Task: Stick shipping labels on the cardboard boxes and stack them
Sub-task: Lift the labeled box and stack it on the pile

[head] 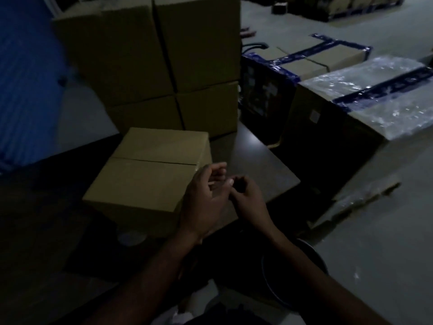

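both hands (206,198) (248,195) together, fingers curled

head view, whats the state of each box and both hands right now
near box: flaps shut, no label visible on top
stacked boxes: closed, two layers high behind it
blue-taped boxes: sealed
plastic-wrapped box: sealed, blue tape across
left hand: fingers loosely curled, at the near box's right edge
right hand: pinched shut; contents too dark to tell

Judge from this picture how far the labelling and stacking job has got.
Done: four boxes stand stacked at the back. In hand: the left hand and right hand meet beside the single box, perhaps peeling something; too dark to tell. Left: no label shows on that box, and it is unstacked.
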`<state>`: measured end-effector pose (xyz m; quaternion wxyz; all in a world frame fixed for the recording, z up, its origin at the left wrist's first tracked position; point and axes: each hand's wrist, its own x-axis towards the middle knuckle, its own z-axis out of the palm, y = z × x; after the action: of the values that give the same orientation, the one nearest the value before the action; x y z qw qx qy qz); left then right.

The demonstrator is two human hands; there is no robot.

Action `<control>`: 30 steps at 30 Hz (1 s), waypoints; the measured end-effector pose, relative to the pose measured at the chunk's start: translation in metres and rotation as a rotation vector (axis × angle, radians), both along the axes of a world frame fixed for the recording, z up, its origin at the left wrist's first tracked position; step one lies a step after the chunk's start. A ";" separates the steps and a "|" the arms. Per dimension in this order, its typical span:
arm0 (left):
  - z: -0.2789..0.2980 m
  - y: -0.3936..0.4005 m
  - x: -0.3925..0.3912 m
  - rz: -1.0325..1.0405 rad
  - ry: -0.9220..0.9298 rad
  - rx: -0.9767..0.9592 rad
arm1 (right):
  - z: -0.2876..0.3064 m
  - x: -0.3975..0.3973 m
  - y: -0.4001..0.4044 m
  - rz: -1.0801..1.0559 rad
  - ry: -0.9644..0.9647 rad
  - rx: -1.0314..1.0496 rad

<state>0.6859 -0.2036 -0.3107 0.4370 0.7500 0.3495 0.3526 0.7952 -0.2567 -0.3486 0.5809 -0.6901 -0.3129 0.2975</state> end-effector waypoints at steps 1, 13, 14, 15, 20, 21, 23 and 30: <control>0.003 0.010 -0.013 0.050 -0.012 0.004 | 0.001 -0.009 0.013 0.022 -0.036 -0.013; 0.015 0.158 -0.162 0.405 0.026 -0.050 | -0.011 -0.075 0.088 0.099 -0.006 -0.134; 0.015 0.170 -0.175 0.419 0.062 -0.042 | -0.012 -0.078 0.093 0.106 0.000 -0.134; 0.013 0.182 -0.188 0.438 0.115 -0.038 | -0.009 -0.083 0.098 0.112 0.006 -0.136; 0.001 0.223 -0.242 0.376 0.250 -0.370 | 0.004 -0.104 0.130 0.218 0.088 -0.117; -0.002 0.226 -0.249 0.354 0.208 -0.414 | 0.006 -0.110 0.137 0.235 0.108 -0.111; -0.006 0.229 -0.264 0.384 0.118 -0.431 | 0.008 -0.125 0.152 0.270 0.121 -0.119; -0.006 0.264 -0.334 0.603 0.043 -0.379 | 0.022 -0.192 0.214 0.349 0.058 -0.124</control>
<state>0.3518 0.0601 -0.3163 0.4373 0.5260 0.6235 0.3786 0.6033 -0.0426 -0.3269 0.4855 -0.6511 -0.3919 0.4322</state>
